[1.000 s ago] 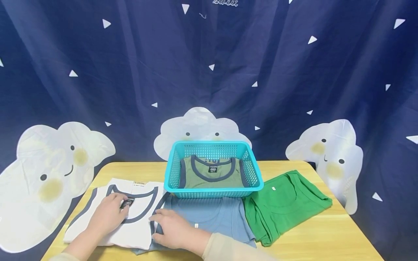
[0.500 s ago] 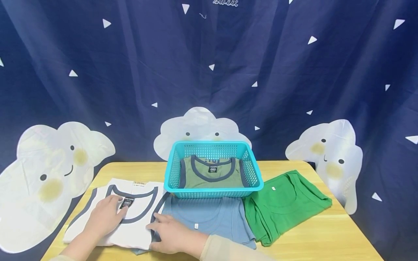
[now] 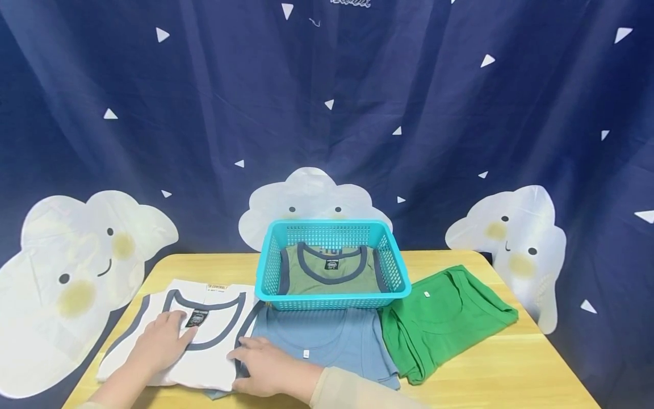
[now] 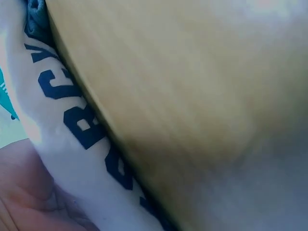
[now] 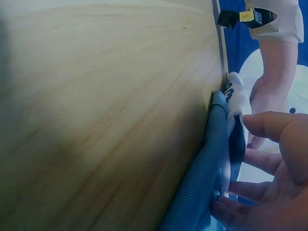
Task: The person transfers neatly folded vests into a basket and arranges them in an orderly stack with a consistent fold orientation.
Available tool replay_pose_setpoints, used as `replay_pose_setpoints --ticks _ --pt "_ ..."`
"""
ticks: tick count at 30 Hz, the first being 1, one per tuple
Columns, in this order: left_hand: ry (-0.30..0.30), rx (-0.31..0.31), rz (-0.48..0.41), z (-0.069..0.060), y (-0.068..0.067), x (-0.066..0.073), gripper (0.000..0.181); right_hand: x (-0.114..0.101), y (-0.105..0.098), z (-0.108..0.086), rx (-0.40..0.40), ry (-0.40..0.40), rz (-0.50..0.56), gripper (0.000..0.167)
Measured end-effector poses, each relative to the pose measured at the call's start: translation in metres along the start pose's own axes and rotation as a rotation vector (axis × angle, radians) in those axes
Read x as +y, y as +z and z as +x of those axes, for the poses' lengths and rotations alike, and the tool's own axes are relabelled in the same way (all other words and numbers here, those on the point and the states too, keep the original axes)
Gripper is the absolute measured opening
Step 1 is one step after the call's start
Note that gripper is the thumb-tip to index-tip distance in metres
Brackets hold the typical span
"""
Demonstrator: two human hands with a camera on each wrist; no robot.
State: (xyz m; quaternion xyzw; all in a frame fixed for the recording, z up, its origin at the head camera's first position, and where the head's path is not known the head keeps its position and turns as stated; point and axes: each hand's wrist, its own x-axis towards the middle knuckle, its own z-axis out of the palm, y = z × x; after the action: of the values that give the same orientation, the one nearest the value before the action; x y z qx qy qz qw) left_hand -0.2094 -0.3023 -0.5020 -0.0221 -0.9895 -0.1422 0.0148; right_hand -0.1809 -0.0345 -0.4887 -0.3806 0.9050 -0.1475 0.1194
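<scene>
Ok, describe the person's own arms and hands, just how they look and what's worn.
The left hand and right hand are bare, with no glove or ring showing. The right sleeve is plain pale beige and stops short of the hand. The left sleeve is also pale; a small black-and-yellow device juts from it. No cable can be made out.

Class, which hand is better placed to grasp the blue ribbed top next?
Probably the right hand: it's nearer the blue ribbed top; the left hand rests on the navy-trimmed white top.
</scene>
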Motion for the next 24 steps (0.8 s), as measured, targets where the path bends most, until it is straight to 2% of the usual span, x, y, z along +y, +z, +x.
replay_pose_setpoints --ticks 8,12,19,24 --pt "-0.036 -0.061 -0.039 0.01 -0.008 -0.014 0.055 -0.003 -0.002 0.003 0.044 0.031 0.034 0.049" --pt "-0.035 -0.086 -0.043 0.013 -0.016 -0.021 0.043 -0.005 -0.002 0.004 0.054 0.073 0.079 0.048" --pt "-0.029 -0.121 -0.082 0.02 -0.02 -0.043 0.035 -0.008 -0.003 0.009 0.119 0.196 0.337 0.041" --pt "-0.04 -0.132 -0.077 0.021 -0.021 -0.053 0.033 -0.009 -0.001 0.012 0.179 0.259 0.511 0.035"
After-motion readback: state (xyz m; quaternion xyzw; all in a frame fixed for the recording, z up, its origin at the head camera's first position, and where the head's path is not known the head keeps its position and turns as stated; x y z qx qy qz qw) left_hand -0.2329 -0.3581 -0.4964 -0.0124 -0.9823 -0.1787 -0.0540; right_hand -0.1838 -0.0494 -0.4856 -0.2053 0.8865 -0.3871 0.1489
